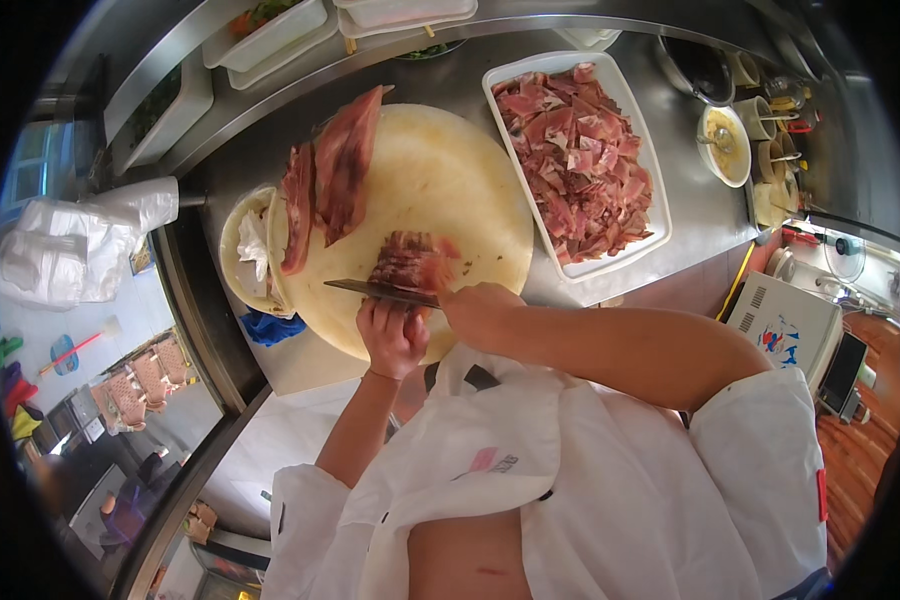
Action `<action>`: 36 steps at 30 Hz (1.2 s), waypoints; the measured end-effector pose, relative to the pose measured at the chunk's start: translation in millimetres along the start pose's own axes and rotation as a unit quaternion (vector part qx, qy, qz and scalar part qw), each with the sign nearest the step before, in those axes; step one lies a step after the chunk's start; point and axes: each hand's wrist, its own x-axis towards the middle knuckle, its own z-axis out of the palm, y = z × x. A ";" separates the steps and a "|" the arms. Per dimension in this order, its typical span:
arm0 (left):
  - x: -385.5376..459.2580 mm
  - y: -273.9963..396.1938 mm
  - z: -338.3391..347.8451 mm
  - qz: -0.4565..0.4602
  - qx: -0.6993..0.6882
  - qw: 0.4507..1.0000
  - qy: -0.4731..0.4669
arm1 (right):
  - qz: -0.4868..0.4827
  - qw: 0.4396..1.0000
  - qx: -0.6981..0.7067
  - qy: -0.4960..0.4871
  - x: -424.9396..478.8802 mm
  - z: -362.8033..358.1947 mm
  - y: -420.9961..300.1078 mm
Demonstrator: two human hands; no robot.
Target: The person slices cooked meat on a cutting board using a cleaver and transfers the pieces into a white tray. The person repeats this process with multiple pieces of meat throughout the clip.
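My right hand (pixel 478 315) is closed around the handle end of a cleaver (pixel 375 288), whose blade lies across the near side of a stack of sliced raw meat (pixel 412 259). Just on the near side of the blade, my left hand (pixel 394 334) is curled against the uncut end of that meat, partly hidden by the blade. Both are over a round, pale chopping board (pixel 450 165). Two long pieces of raw meat, a wide one (pixel 349 161) and a narrow one (pixel 298 210), lie at the board's left side. Right of the board, a white tray (pixel 661 187) holds a heap of cut raw meat (pixel 577 157).
A round tub (pixel 229 262) with white scraps touches the board's left, above a blue cloth (pixel 272 328). White containers (pixel 270 45) stand on the shelf behind. At the right are a white bowl with a spoon (pixel 735 161), a dark pan (pixel 696 71) and several seasoning pots (pixel 754 120).
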 end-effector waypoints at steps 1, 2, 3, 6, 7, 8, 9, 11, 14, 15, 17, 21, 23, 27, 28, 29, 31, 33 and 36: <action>-0.5 0.2 0.5 -0.002 0.004 1.000 0.000 | -0.003 1.000 -0.003 0.011 2.5 4.4 1.5; -1.4 0.7 1.2 -0.005 0.007 1.000 0.000 | -0.013 1.000 0.000 0.015 4.9 8.5 4.1; -0.1 1.1 0.0 -0.003 0.011 1.000 0.001 | -0.023 0.999 0.003 0.023 6.3 8.6 5.5; -2.9 0.4 1.7 0.008 0.028 1.000 0.001 | -0.049 0.998 -0.010 0.050 16.8 23.3 13.2; -1.9 1.4 0.5 0.007 0.028 1.000 0.000 | -0.060 0.996 -0.018 0.061 19.9 26.4 14.5; -1.0 2.9 -1.0 0.006 0.029 1.000 -0.001 | -0.066 0.995 -0.030 0.074 21.5 29.7 16.7; -1.0 4.7 -1.2 0.005 0.028 1.000 -0.001 | -0.071 0.993 -0.042 0.087 20.6 31.1 18.4; -4.1 4.4 -3.7 -0.001 0.033 0.999 -0.007 | -0.066 0.993 -0.043 0.090 21.8 31.2 21.9; -2.9 6.5 -6.0 0.004 0.043 0.999 -0.009 | -0.072 0.988 0.002 0.136 27.1 35.0 33.9; -6.4 7.5 -4.9 0.002 0.045 0.999 -0.011 | -0.098 0.976 0.022 0.195 17.2 41.1 37.2; -7.3 5.4 -2.8 0.003 0.057 0.998 -0.002 | -0.100 0.976 0.024 0.193 7.3 46.5 41.1; -19.0 4.1 1.6 -0.007 0.075 0.997 -0.002 | -0.043 0.997 -0.019 0.059 -54.7 3.8 9.5; -18.5 4.0 2.1 0.000 0.071 0.997 0.004 | -0.035 0.998 -0.019 0.057 -63.8 3.3 5.6; -18.4 1.1 3.1 0.009 0.066 0.998 0.006 | -0.030 0.998 -0.022 0.052 -67.9 2.3 5.0; -18.1 0.8 3.0 0.009 0.064 0.998 0.004 | -0.031 0.998 -0.023 0.053 -67.6 2.1 5.0; -17.8 0.7 2.4 0.009 0.062 0.998 0.002 | -0.029 0.998 -0.020 0.052 -67.0 1.7 4.5; -15.9 0.2 1.4 0.008 0.059 0.998 0.001 | -0.027 0.998 -0.013 0.049 -64.4 -0.2 2.7; -14.6 1.0 1.5 0.004 0.054 0.999 0.003 | -0.017 0.999 -0.003 0.039 -61.7 -3.4 -0.3; -17.6 -3.5 3.8 0.003 0.046 0.999 0.002 | -0.022 0.999 0.000 0.039 -52.8 -3.3 -1.3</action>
